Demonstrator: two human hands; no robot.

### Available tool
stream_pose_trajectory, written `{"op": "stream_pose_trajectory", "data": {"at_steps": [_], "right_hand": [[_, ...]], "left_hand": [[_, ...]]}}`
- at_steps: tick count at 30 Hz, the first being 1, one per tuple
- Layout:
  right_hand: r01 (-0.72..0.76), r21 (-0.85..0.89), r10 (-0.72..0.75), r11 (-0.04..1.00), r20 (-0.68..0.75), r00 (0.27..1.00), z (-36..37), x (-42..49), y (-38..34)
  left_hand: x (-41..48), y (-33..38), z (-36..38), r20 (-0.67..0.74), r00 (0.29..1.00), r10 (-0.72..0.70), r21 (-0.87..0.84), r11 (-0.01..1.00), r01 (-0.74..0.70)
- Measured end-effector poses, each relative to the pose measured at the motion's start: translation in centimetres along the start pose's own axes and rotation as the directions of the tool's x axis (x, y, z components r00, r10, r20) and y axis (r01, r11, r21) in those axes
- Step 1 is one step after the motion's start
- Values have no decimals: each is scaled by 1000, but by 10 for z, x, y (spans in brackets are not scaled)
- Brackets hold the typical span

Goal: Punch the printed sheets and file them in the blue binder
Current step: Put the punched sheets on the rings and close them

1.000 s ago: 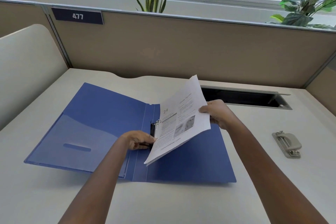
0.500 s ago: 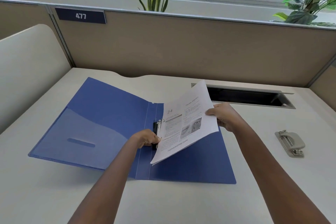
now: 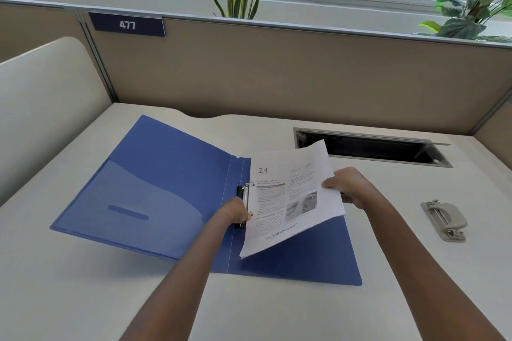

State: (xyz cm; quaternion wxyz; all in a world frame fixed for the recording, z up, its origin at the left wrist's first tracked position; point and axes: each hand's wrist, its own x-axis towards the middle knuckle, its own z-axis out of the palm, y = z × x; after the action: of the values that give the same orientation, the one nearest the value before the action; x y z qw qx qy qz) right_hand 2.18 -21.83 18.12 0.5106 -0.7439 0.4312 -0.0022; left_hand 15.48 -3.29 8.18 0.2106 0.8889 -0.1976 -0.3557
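Two hands work at centre frame, seen from the head camera. The right hand (image 3: 349,188) pinches the far edge of the printed sheets (image 3: 288,202). The left hand (image 3: 235,212) curls at the ring clasp (image 3: 243,196) of the open blue binder (image 3: 166,188) on the table (image 3: 83,299), its hold unclear. The white, text-covered sheets tilt, left edge low. Holes missing the rings could tear or buckle them.

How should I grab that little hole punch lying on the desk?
Come down from above and pinch the hole punch across its two long sides, near the rounded middle. It lies flat on the desk, long and narrow, with free space all round. The right hand is nearest, but it holds the sheets; the left hand grips the rings of the binder.
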Motion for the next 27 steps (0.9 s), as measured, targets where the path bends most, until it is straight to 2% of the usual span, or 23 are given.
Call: {"op": "stream_pose_trajectory", "data": {"at_steps": [2, 4, 7, 11, 17, 22, 27], "right_hand": [[-27, -40, 26, 999, -17, 1000, 1, 4, 9], [-60, -57, 58, 997, -31, 998, 3, 9, 20], [-103, -52, 99, 993, -71, 993, 9, 15, 39], [-133, -60, 127, 989, -95, 987, 22, 22, 64], [-118, -105, 104, 988, -130, 986, 32, 24, 86], [-104, -199, 79, 974, -133, 988, 35, 24, 94], [-105, -325, 60, 940, -145, 988, 41, 21, 99]], "left_hand": [[2, 0, 3, -15, 1000, 14, 51, 999, -14], [2, -2, 3, -18, 1000, 7, 18, 1000, -7], [1, -7, 4, -50, 999, 3, -121, 993, -9], [-4, -14, 9, -179, 984, 5, -261, 964, -52], [-16, -25, 14, -294, 955, 46, -510, 837, -197], [-22, -30, 22, -426, 905, 1, -541, 801, -256], [-20, -37, 26, -505, 862, 30, -448, 845, -292]]}}
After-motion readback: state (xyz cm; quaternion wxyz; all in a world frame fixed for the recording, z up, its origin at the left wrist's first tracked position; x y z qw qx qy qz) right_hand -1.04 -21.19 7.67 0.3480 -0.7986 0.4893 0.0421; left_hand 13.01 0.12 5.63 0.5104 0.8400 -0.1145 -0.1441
